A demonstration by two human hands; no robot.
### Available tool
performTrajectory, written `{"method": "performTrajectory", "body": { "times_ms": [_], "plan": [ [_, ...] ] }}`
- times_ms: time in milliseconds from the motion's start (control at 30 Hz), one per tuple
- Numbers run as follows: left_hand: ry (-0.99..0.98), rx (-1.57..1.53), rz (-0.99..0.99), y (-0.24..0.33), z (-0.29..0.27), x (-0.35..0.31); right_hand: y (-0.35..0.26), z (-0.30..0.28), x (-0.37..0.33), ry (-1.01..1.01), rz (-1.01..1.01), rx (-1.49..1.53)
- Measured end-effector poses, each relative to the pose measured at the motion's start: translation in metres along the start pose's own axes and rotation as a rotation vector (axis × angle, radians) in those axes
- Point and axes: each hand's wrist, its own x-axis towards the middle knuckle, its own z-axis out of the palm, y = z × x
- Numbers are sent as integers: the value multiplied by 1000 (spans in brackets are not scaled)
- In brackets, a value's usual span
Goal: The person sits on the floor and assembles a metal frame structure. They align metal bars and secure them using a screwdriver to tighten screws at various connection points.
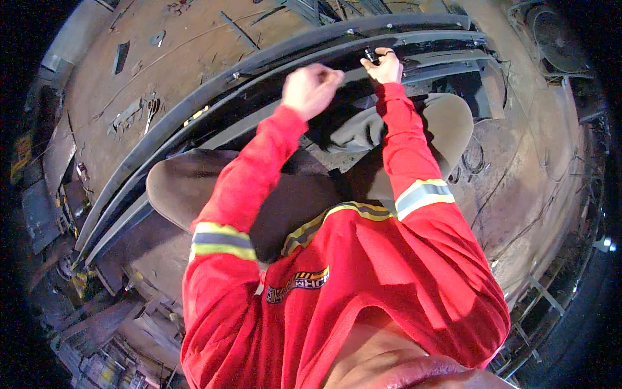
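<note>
Head view shows the right hand [387,66] pinching a small dark fitting [370,56] over the long metal bars [298,41], probably by fingertips because it is so small; the left hand [311,89] is curled but blurred, I cannot tell if it holds something; brown floor [188,78] bears scattered scrap [120,58]

Metalworking workshop: long dark metal beams [311,40], stained brown floor [188,48] strewn with scrap pieces [120,58], more metal piled lower left, red work shirt [421,279] with reflective bands [224,242].
</note>
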Motion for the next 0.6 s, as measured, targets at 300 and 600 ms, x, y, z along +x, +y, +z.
{"method": "performTrajectory", "body": {
  "times_ms": [300, 600],
  "plan": [
    [-46, -247, -238, -6, 125, 118, 61, 35, 16, 242, -352, -154],
    [233, -178, -308, 4, 121, 96, 41, 11, -4, 121, -342, -233]
  ]
}}
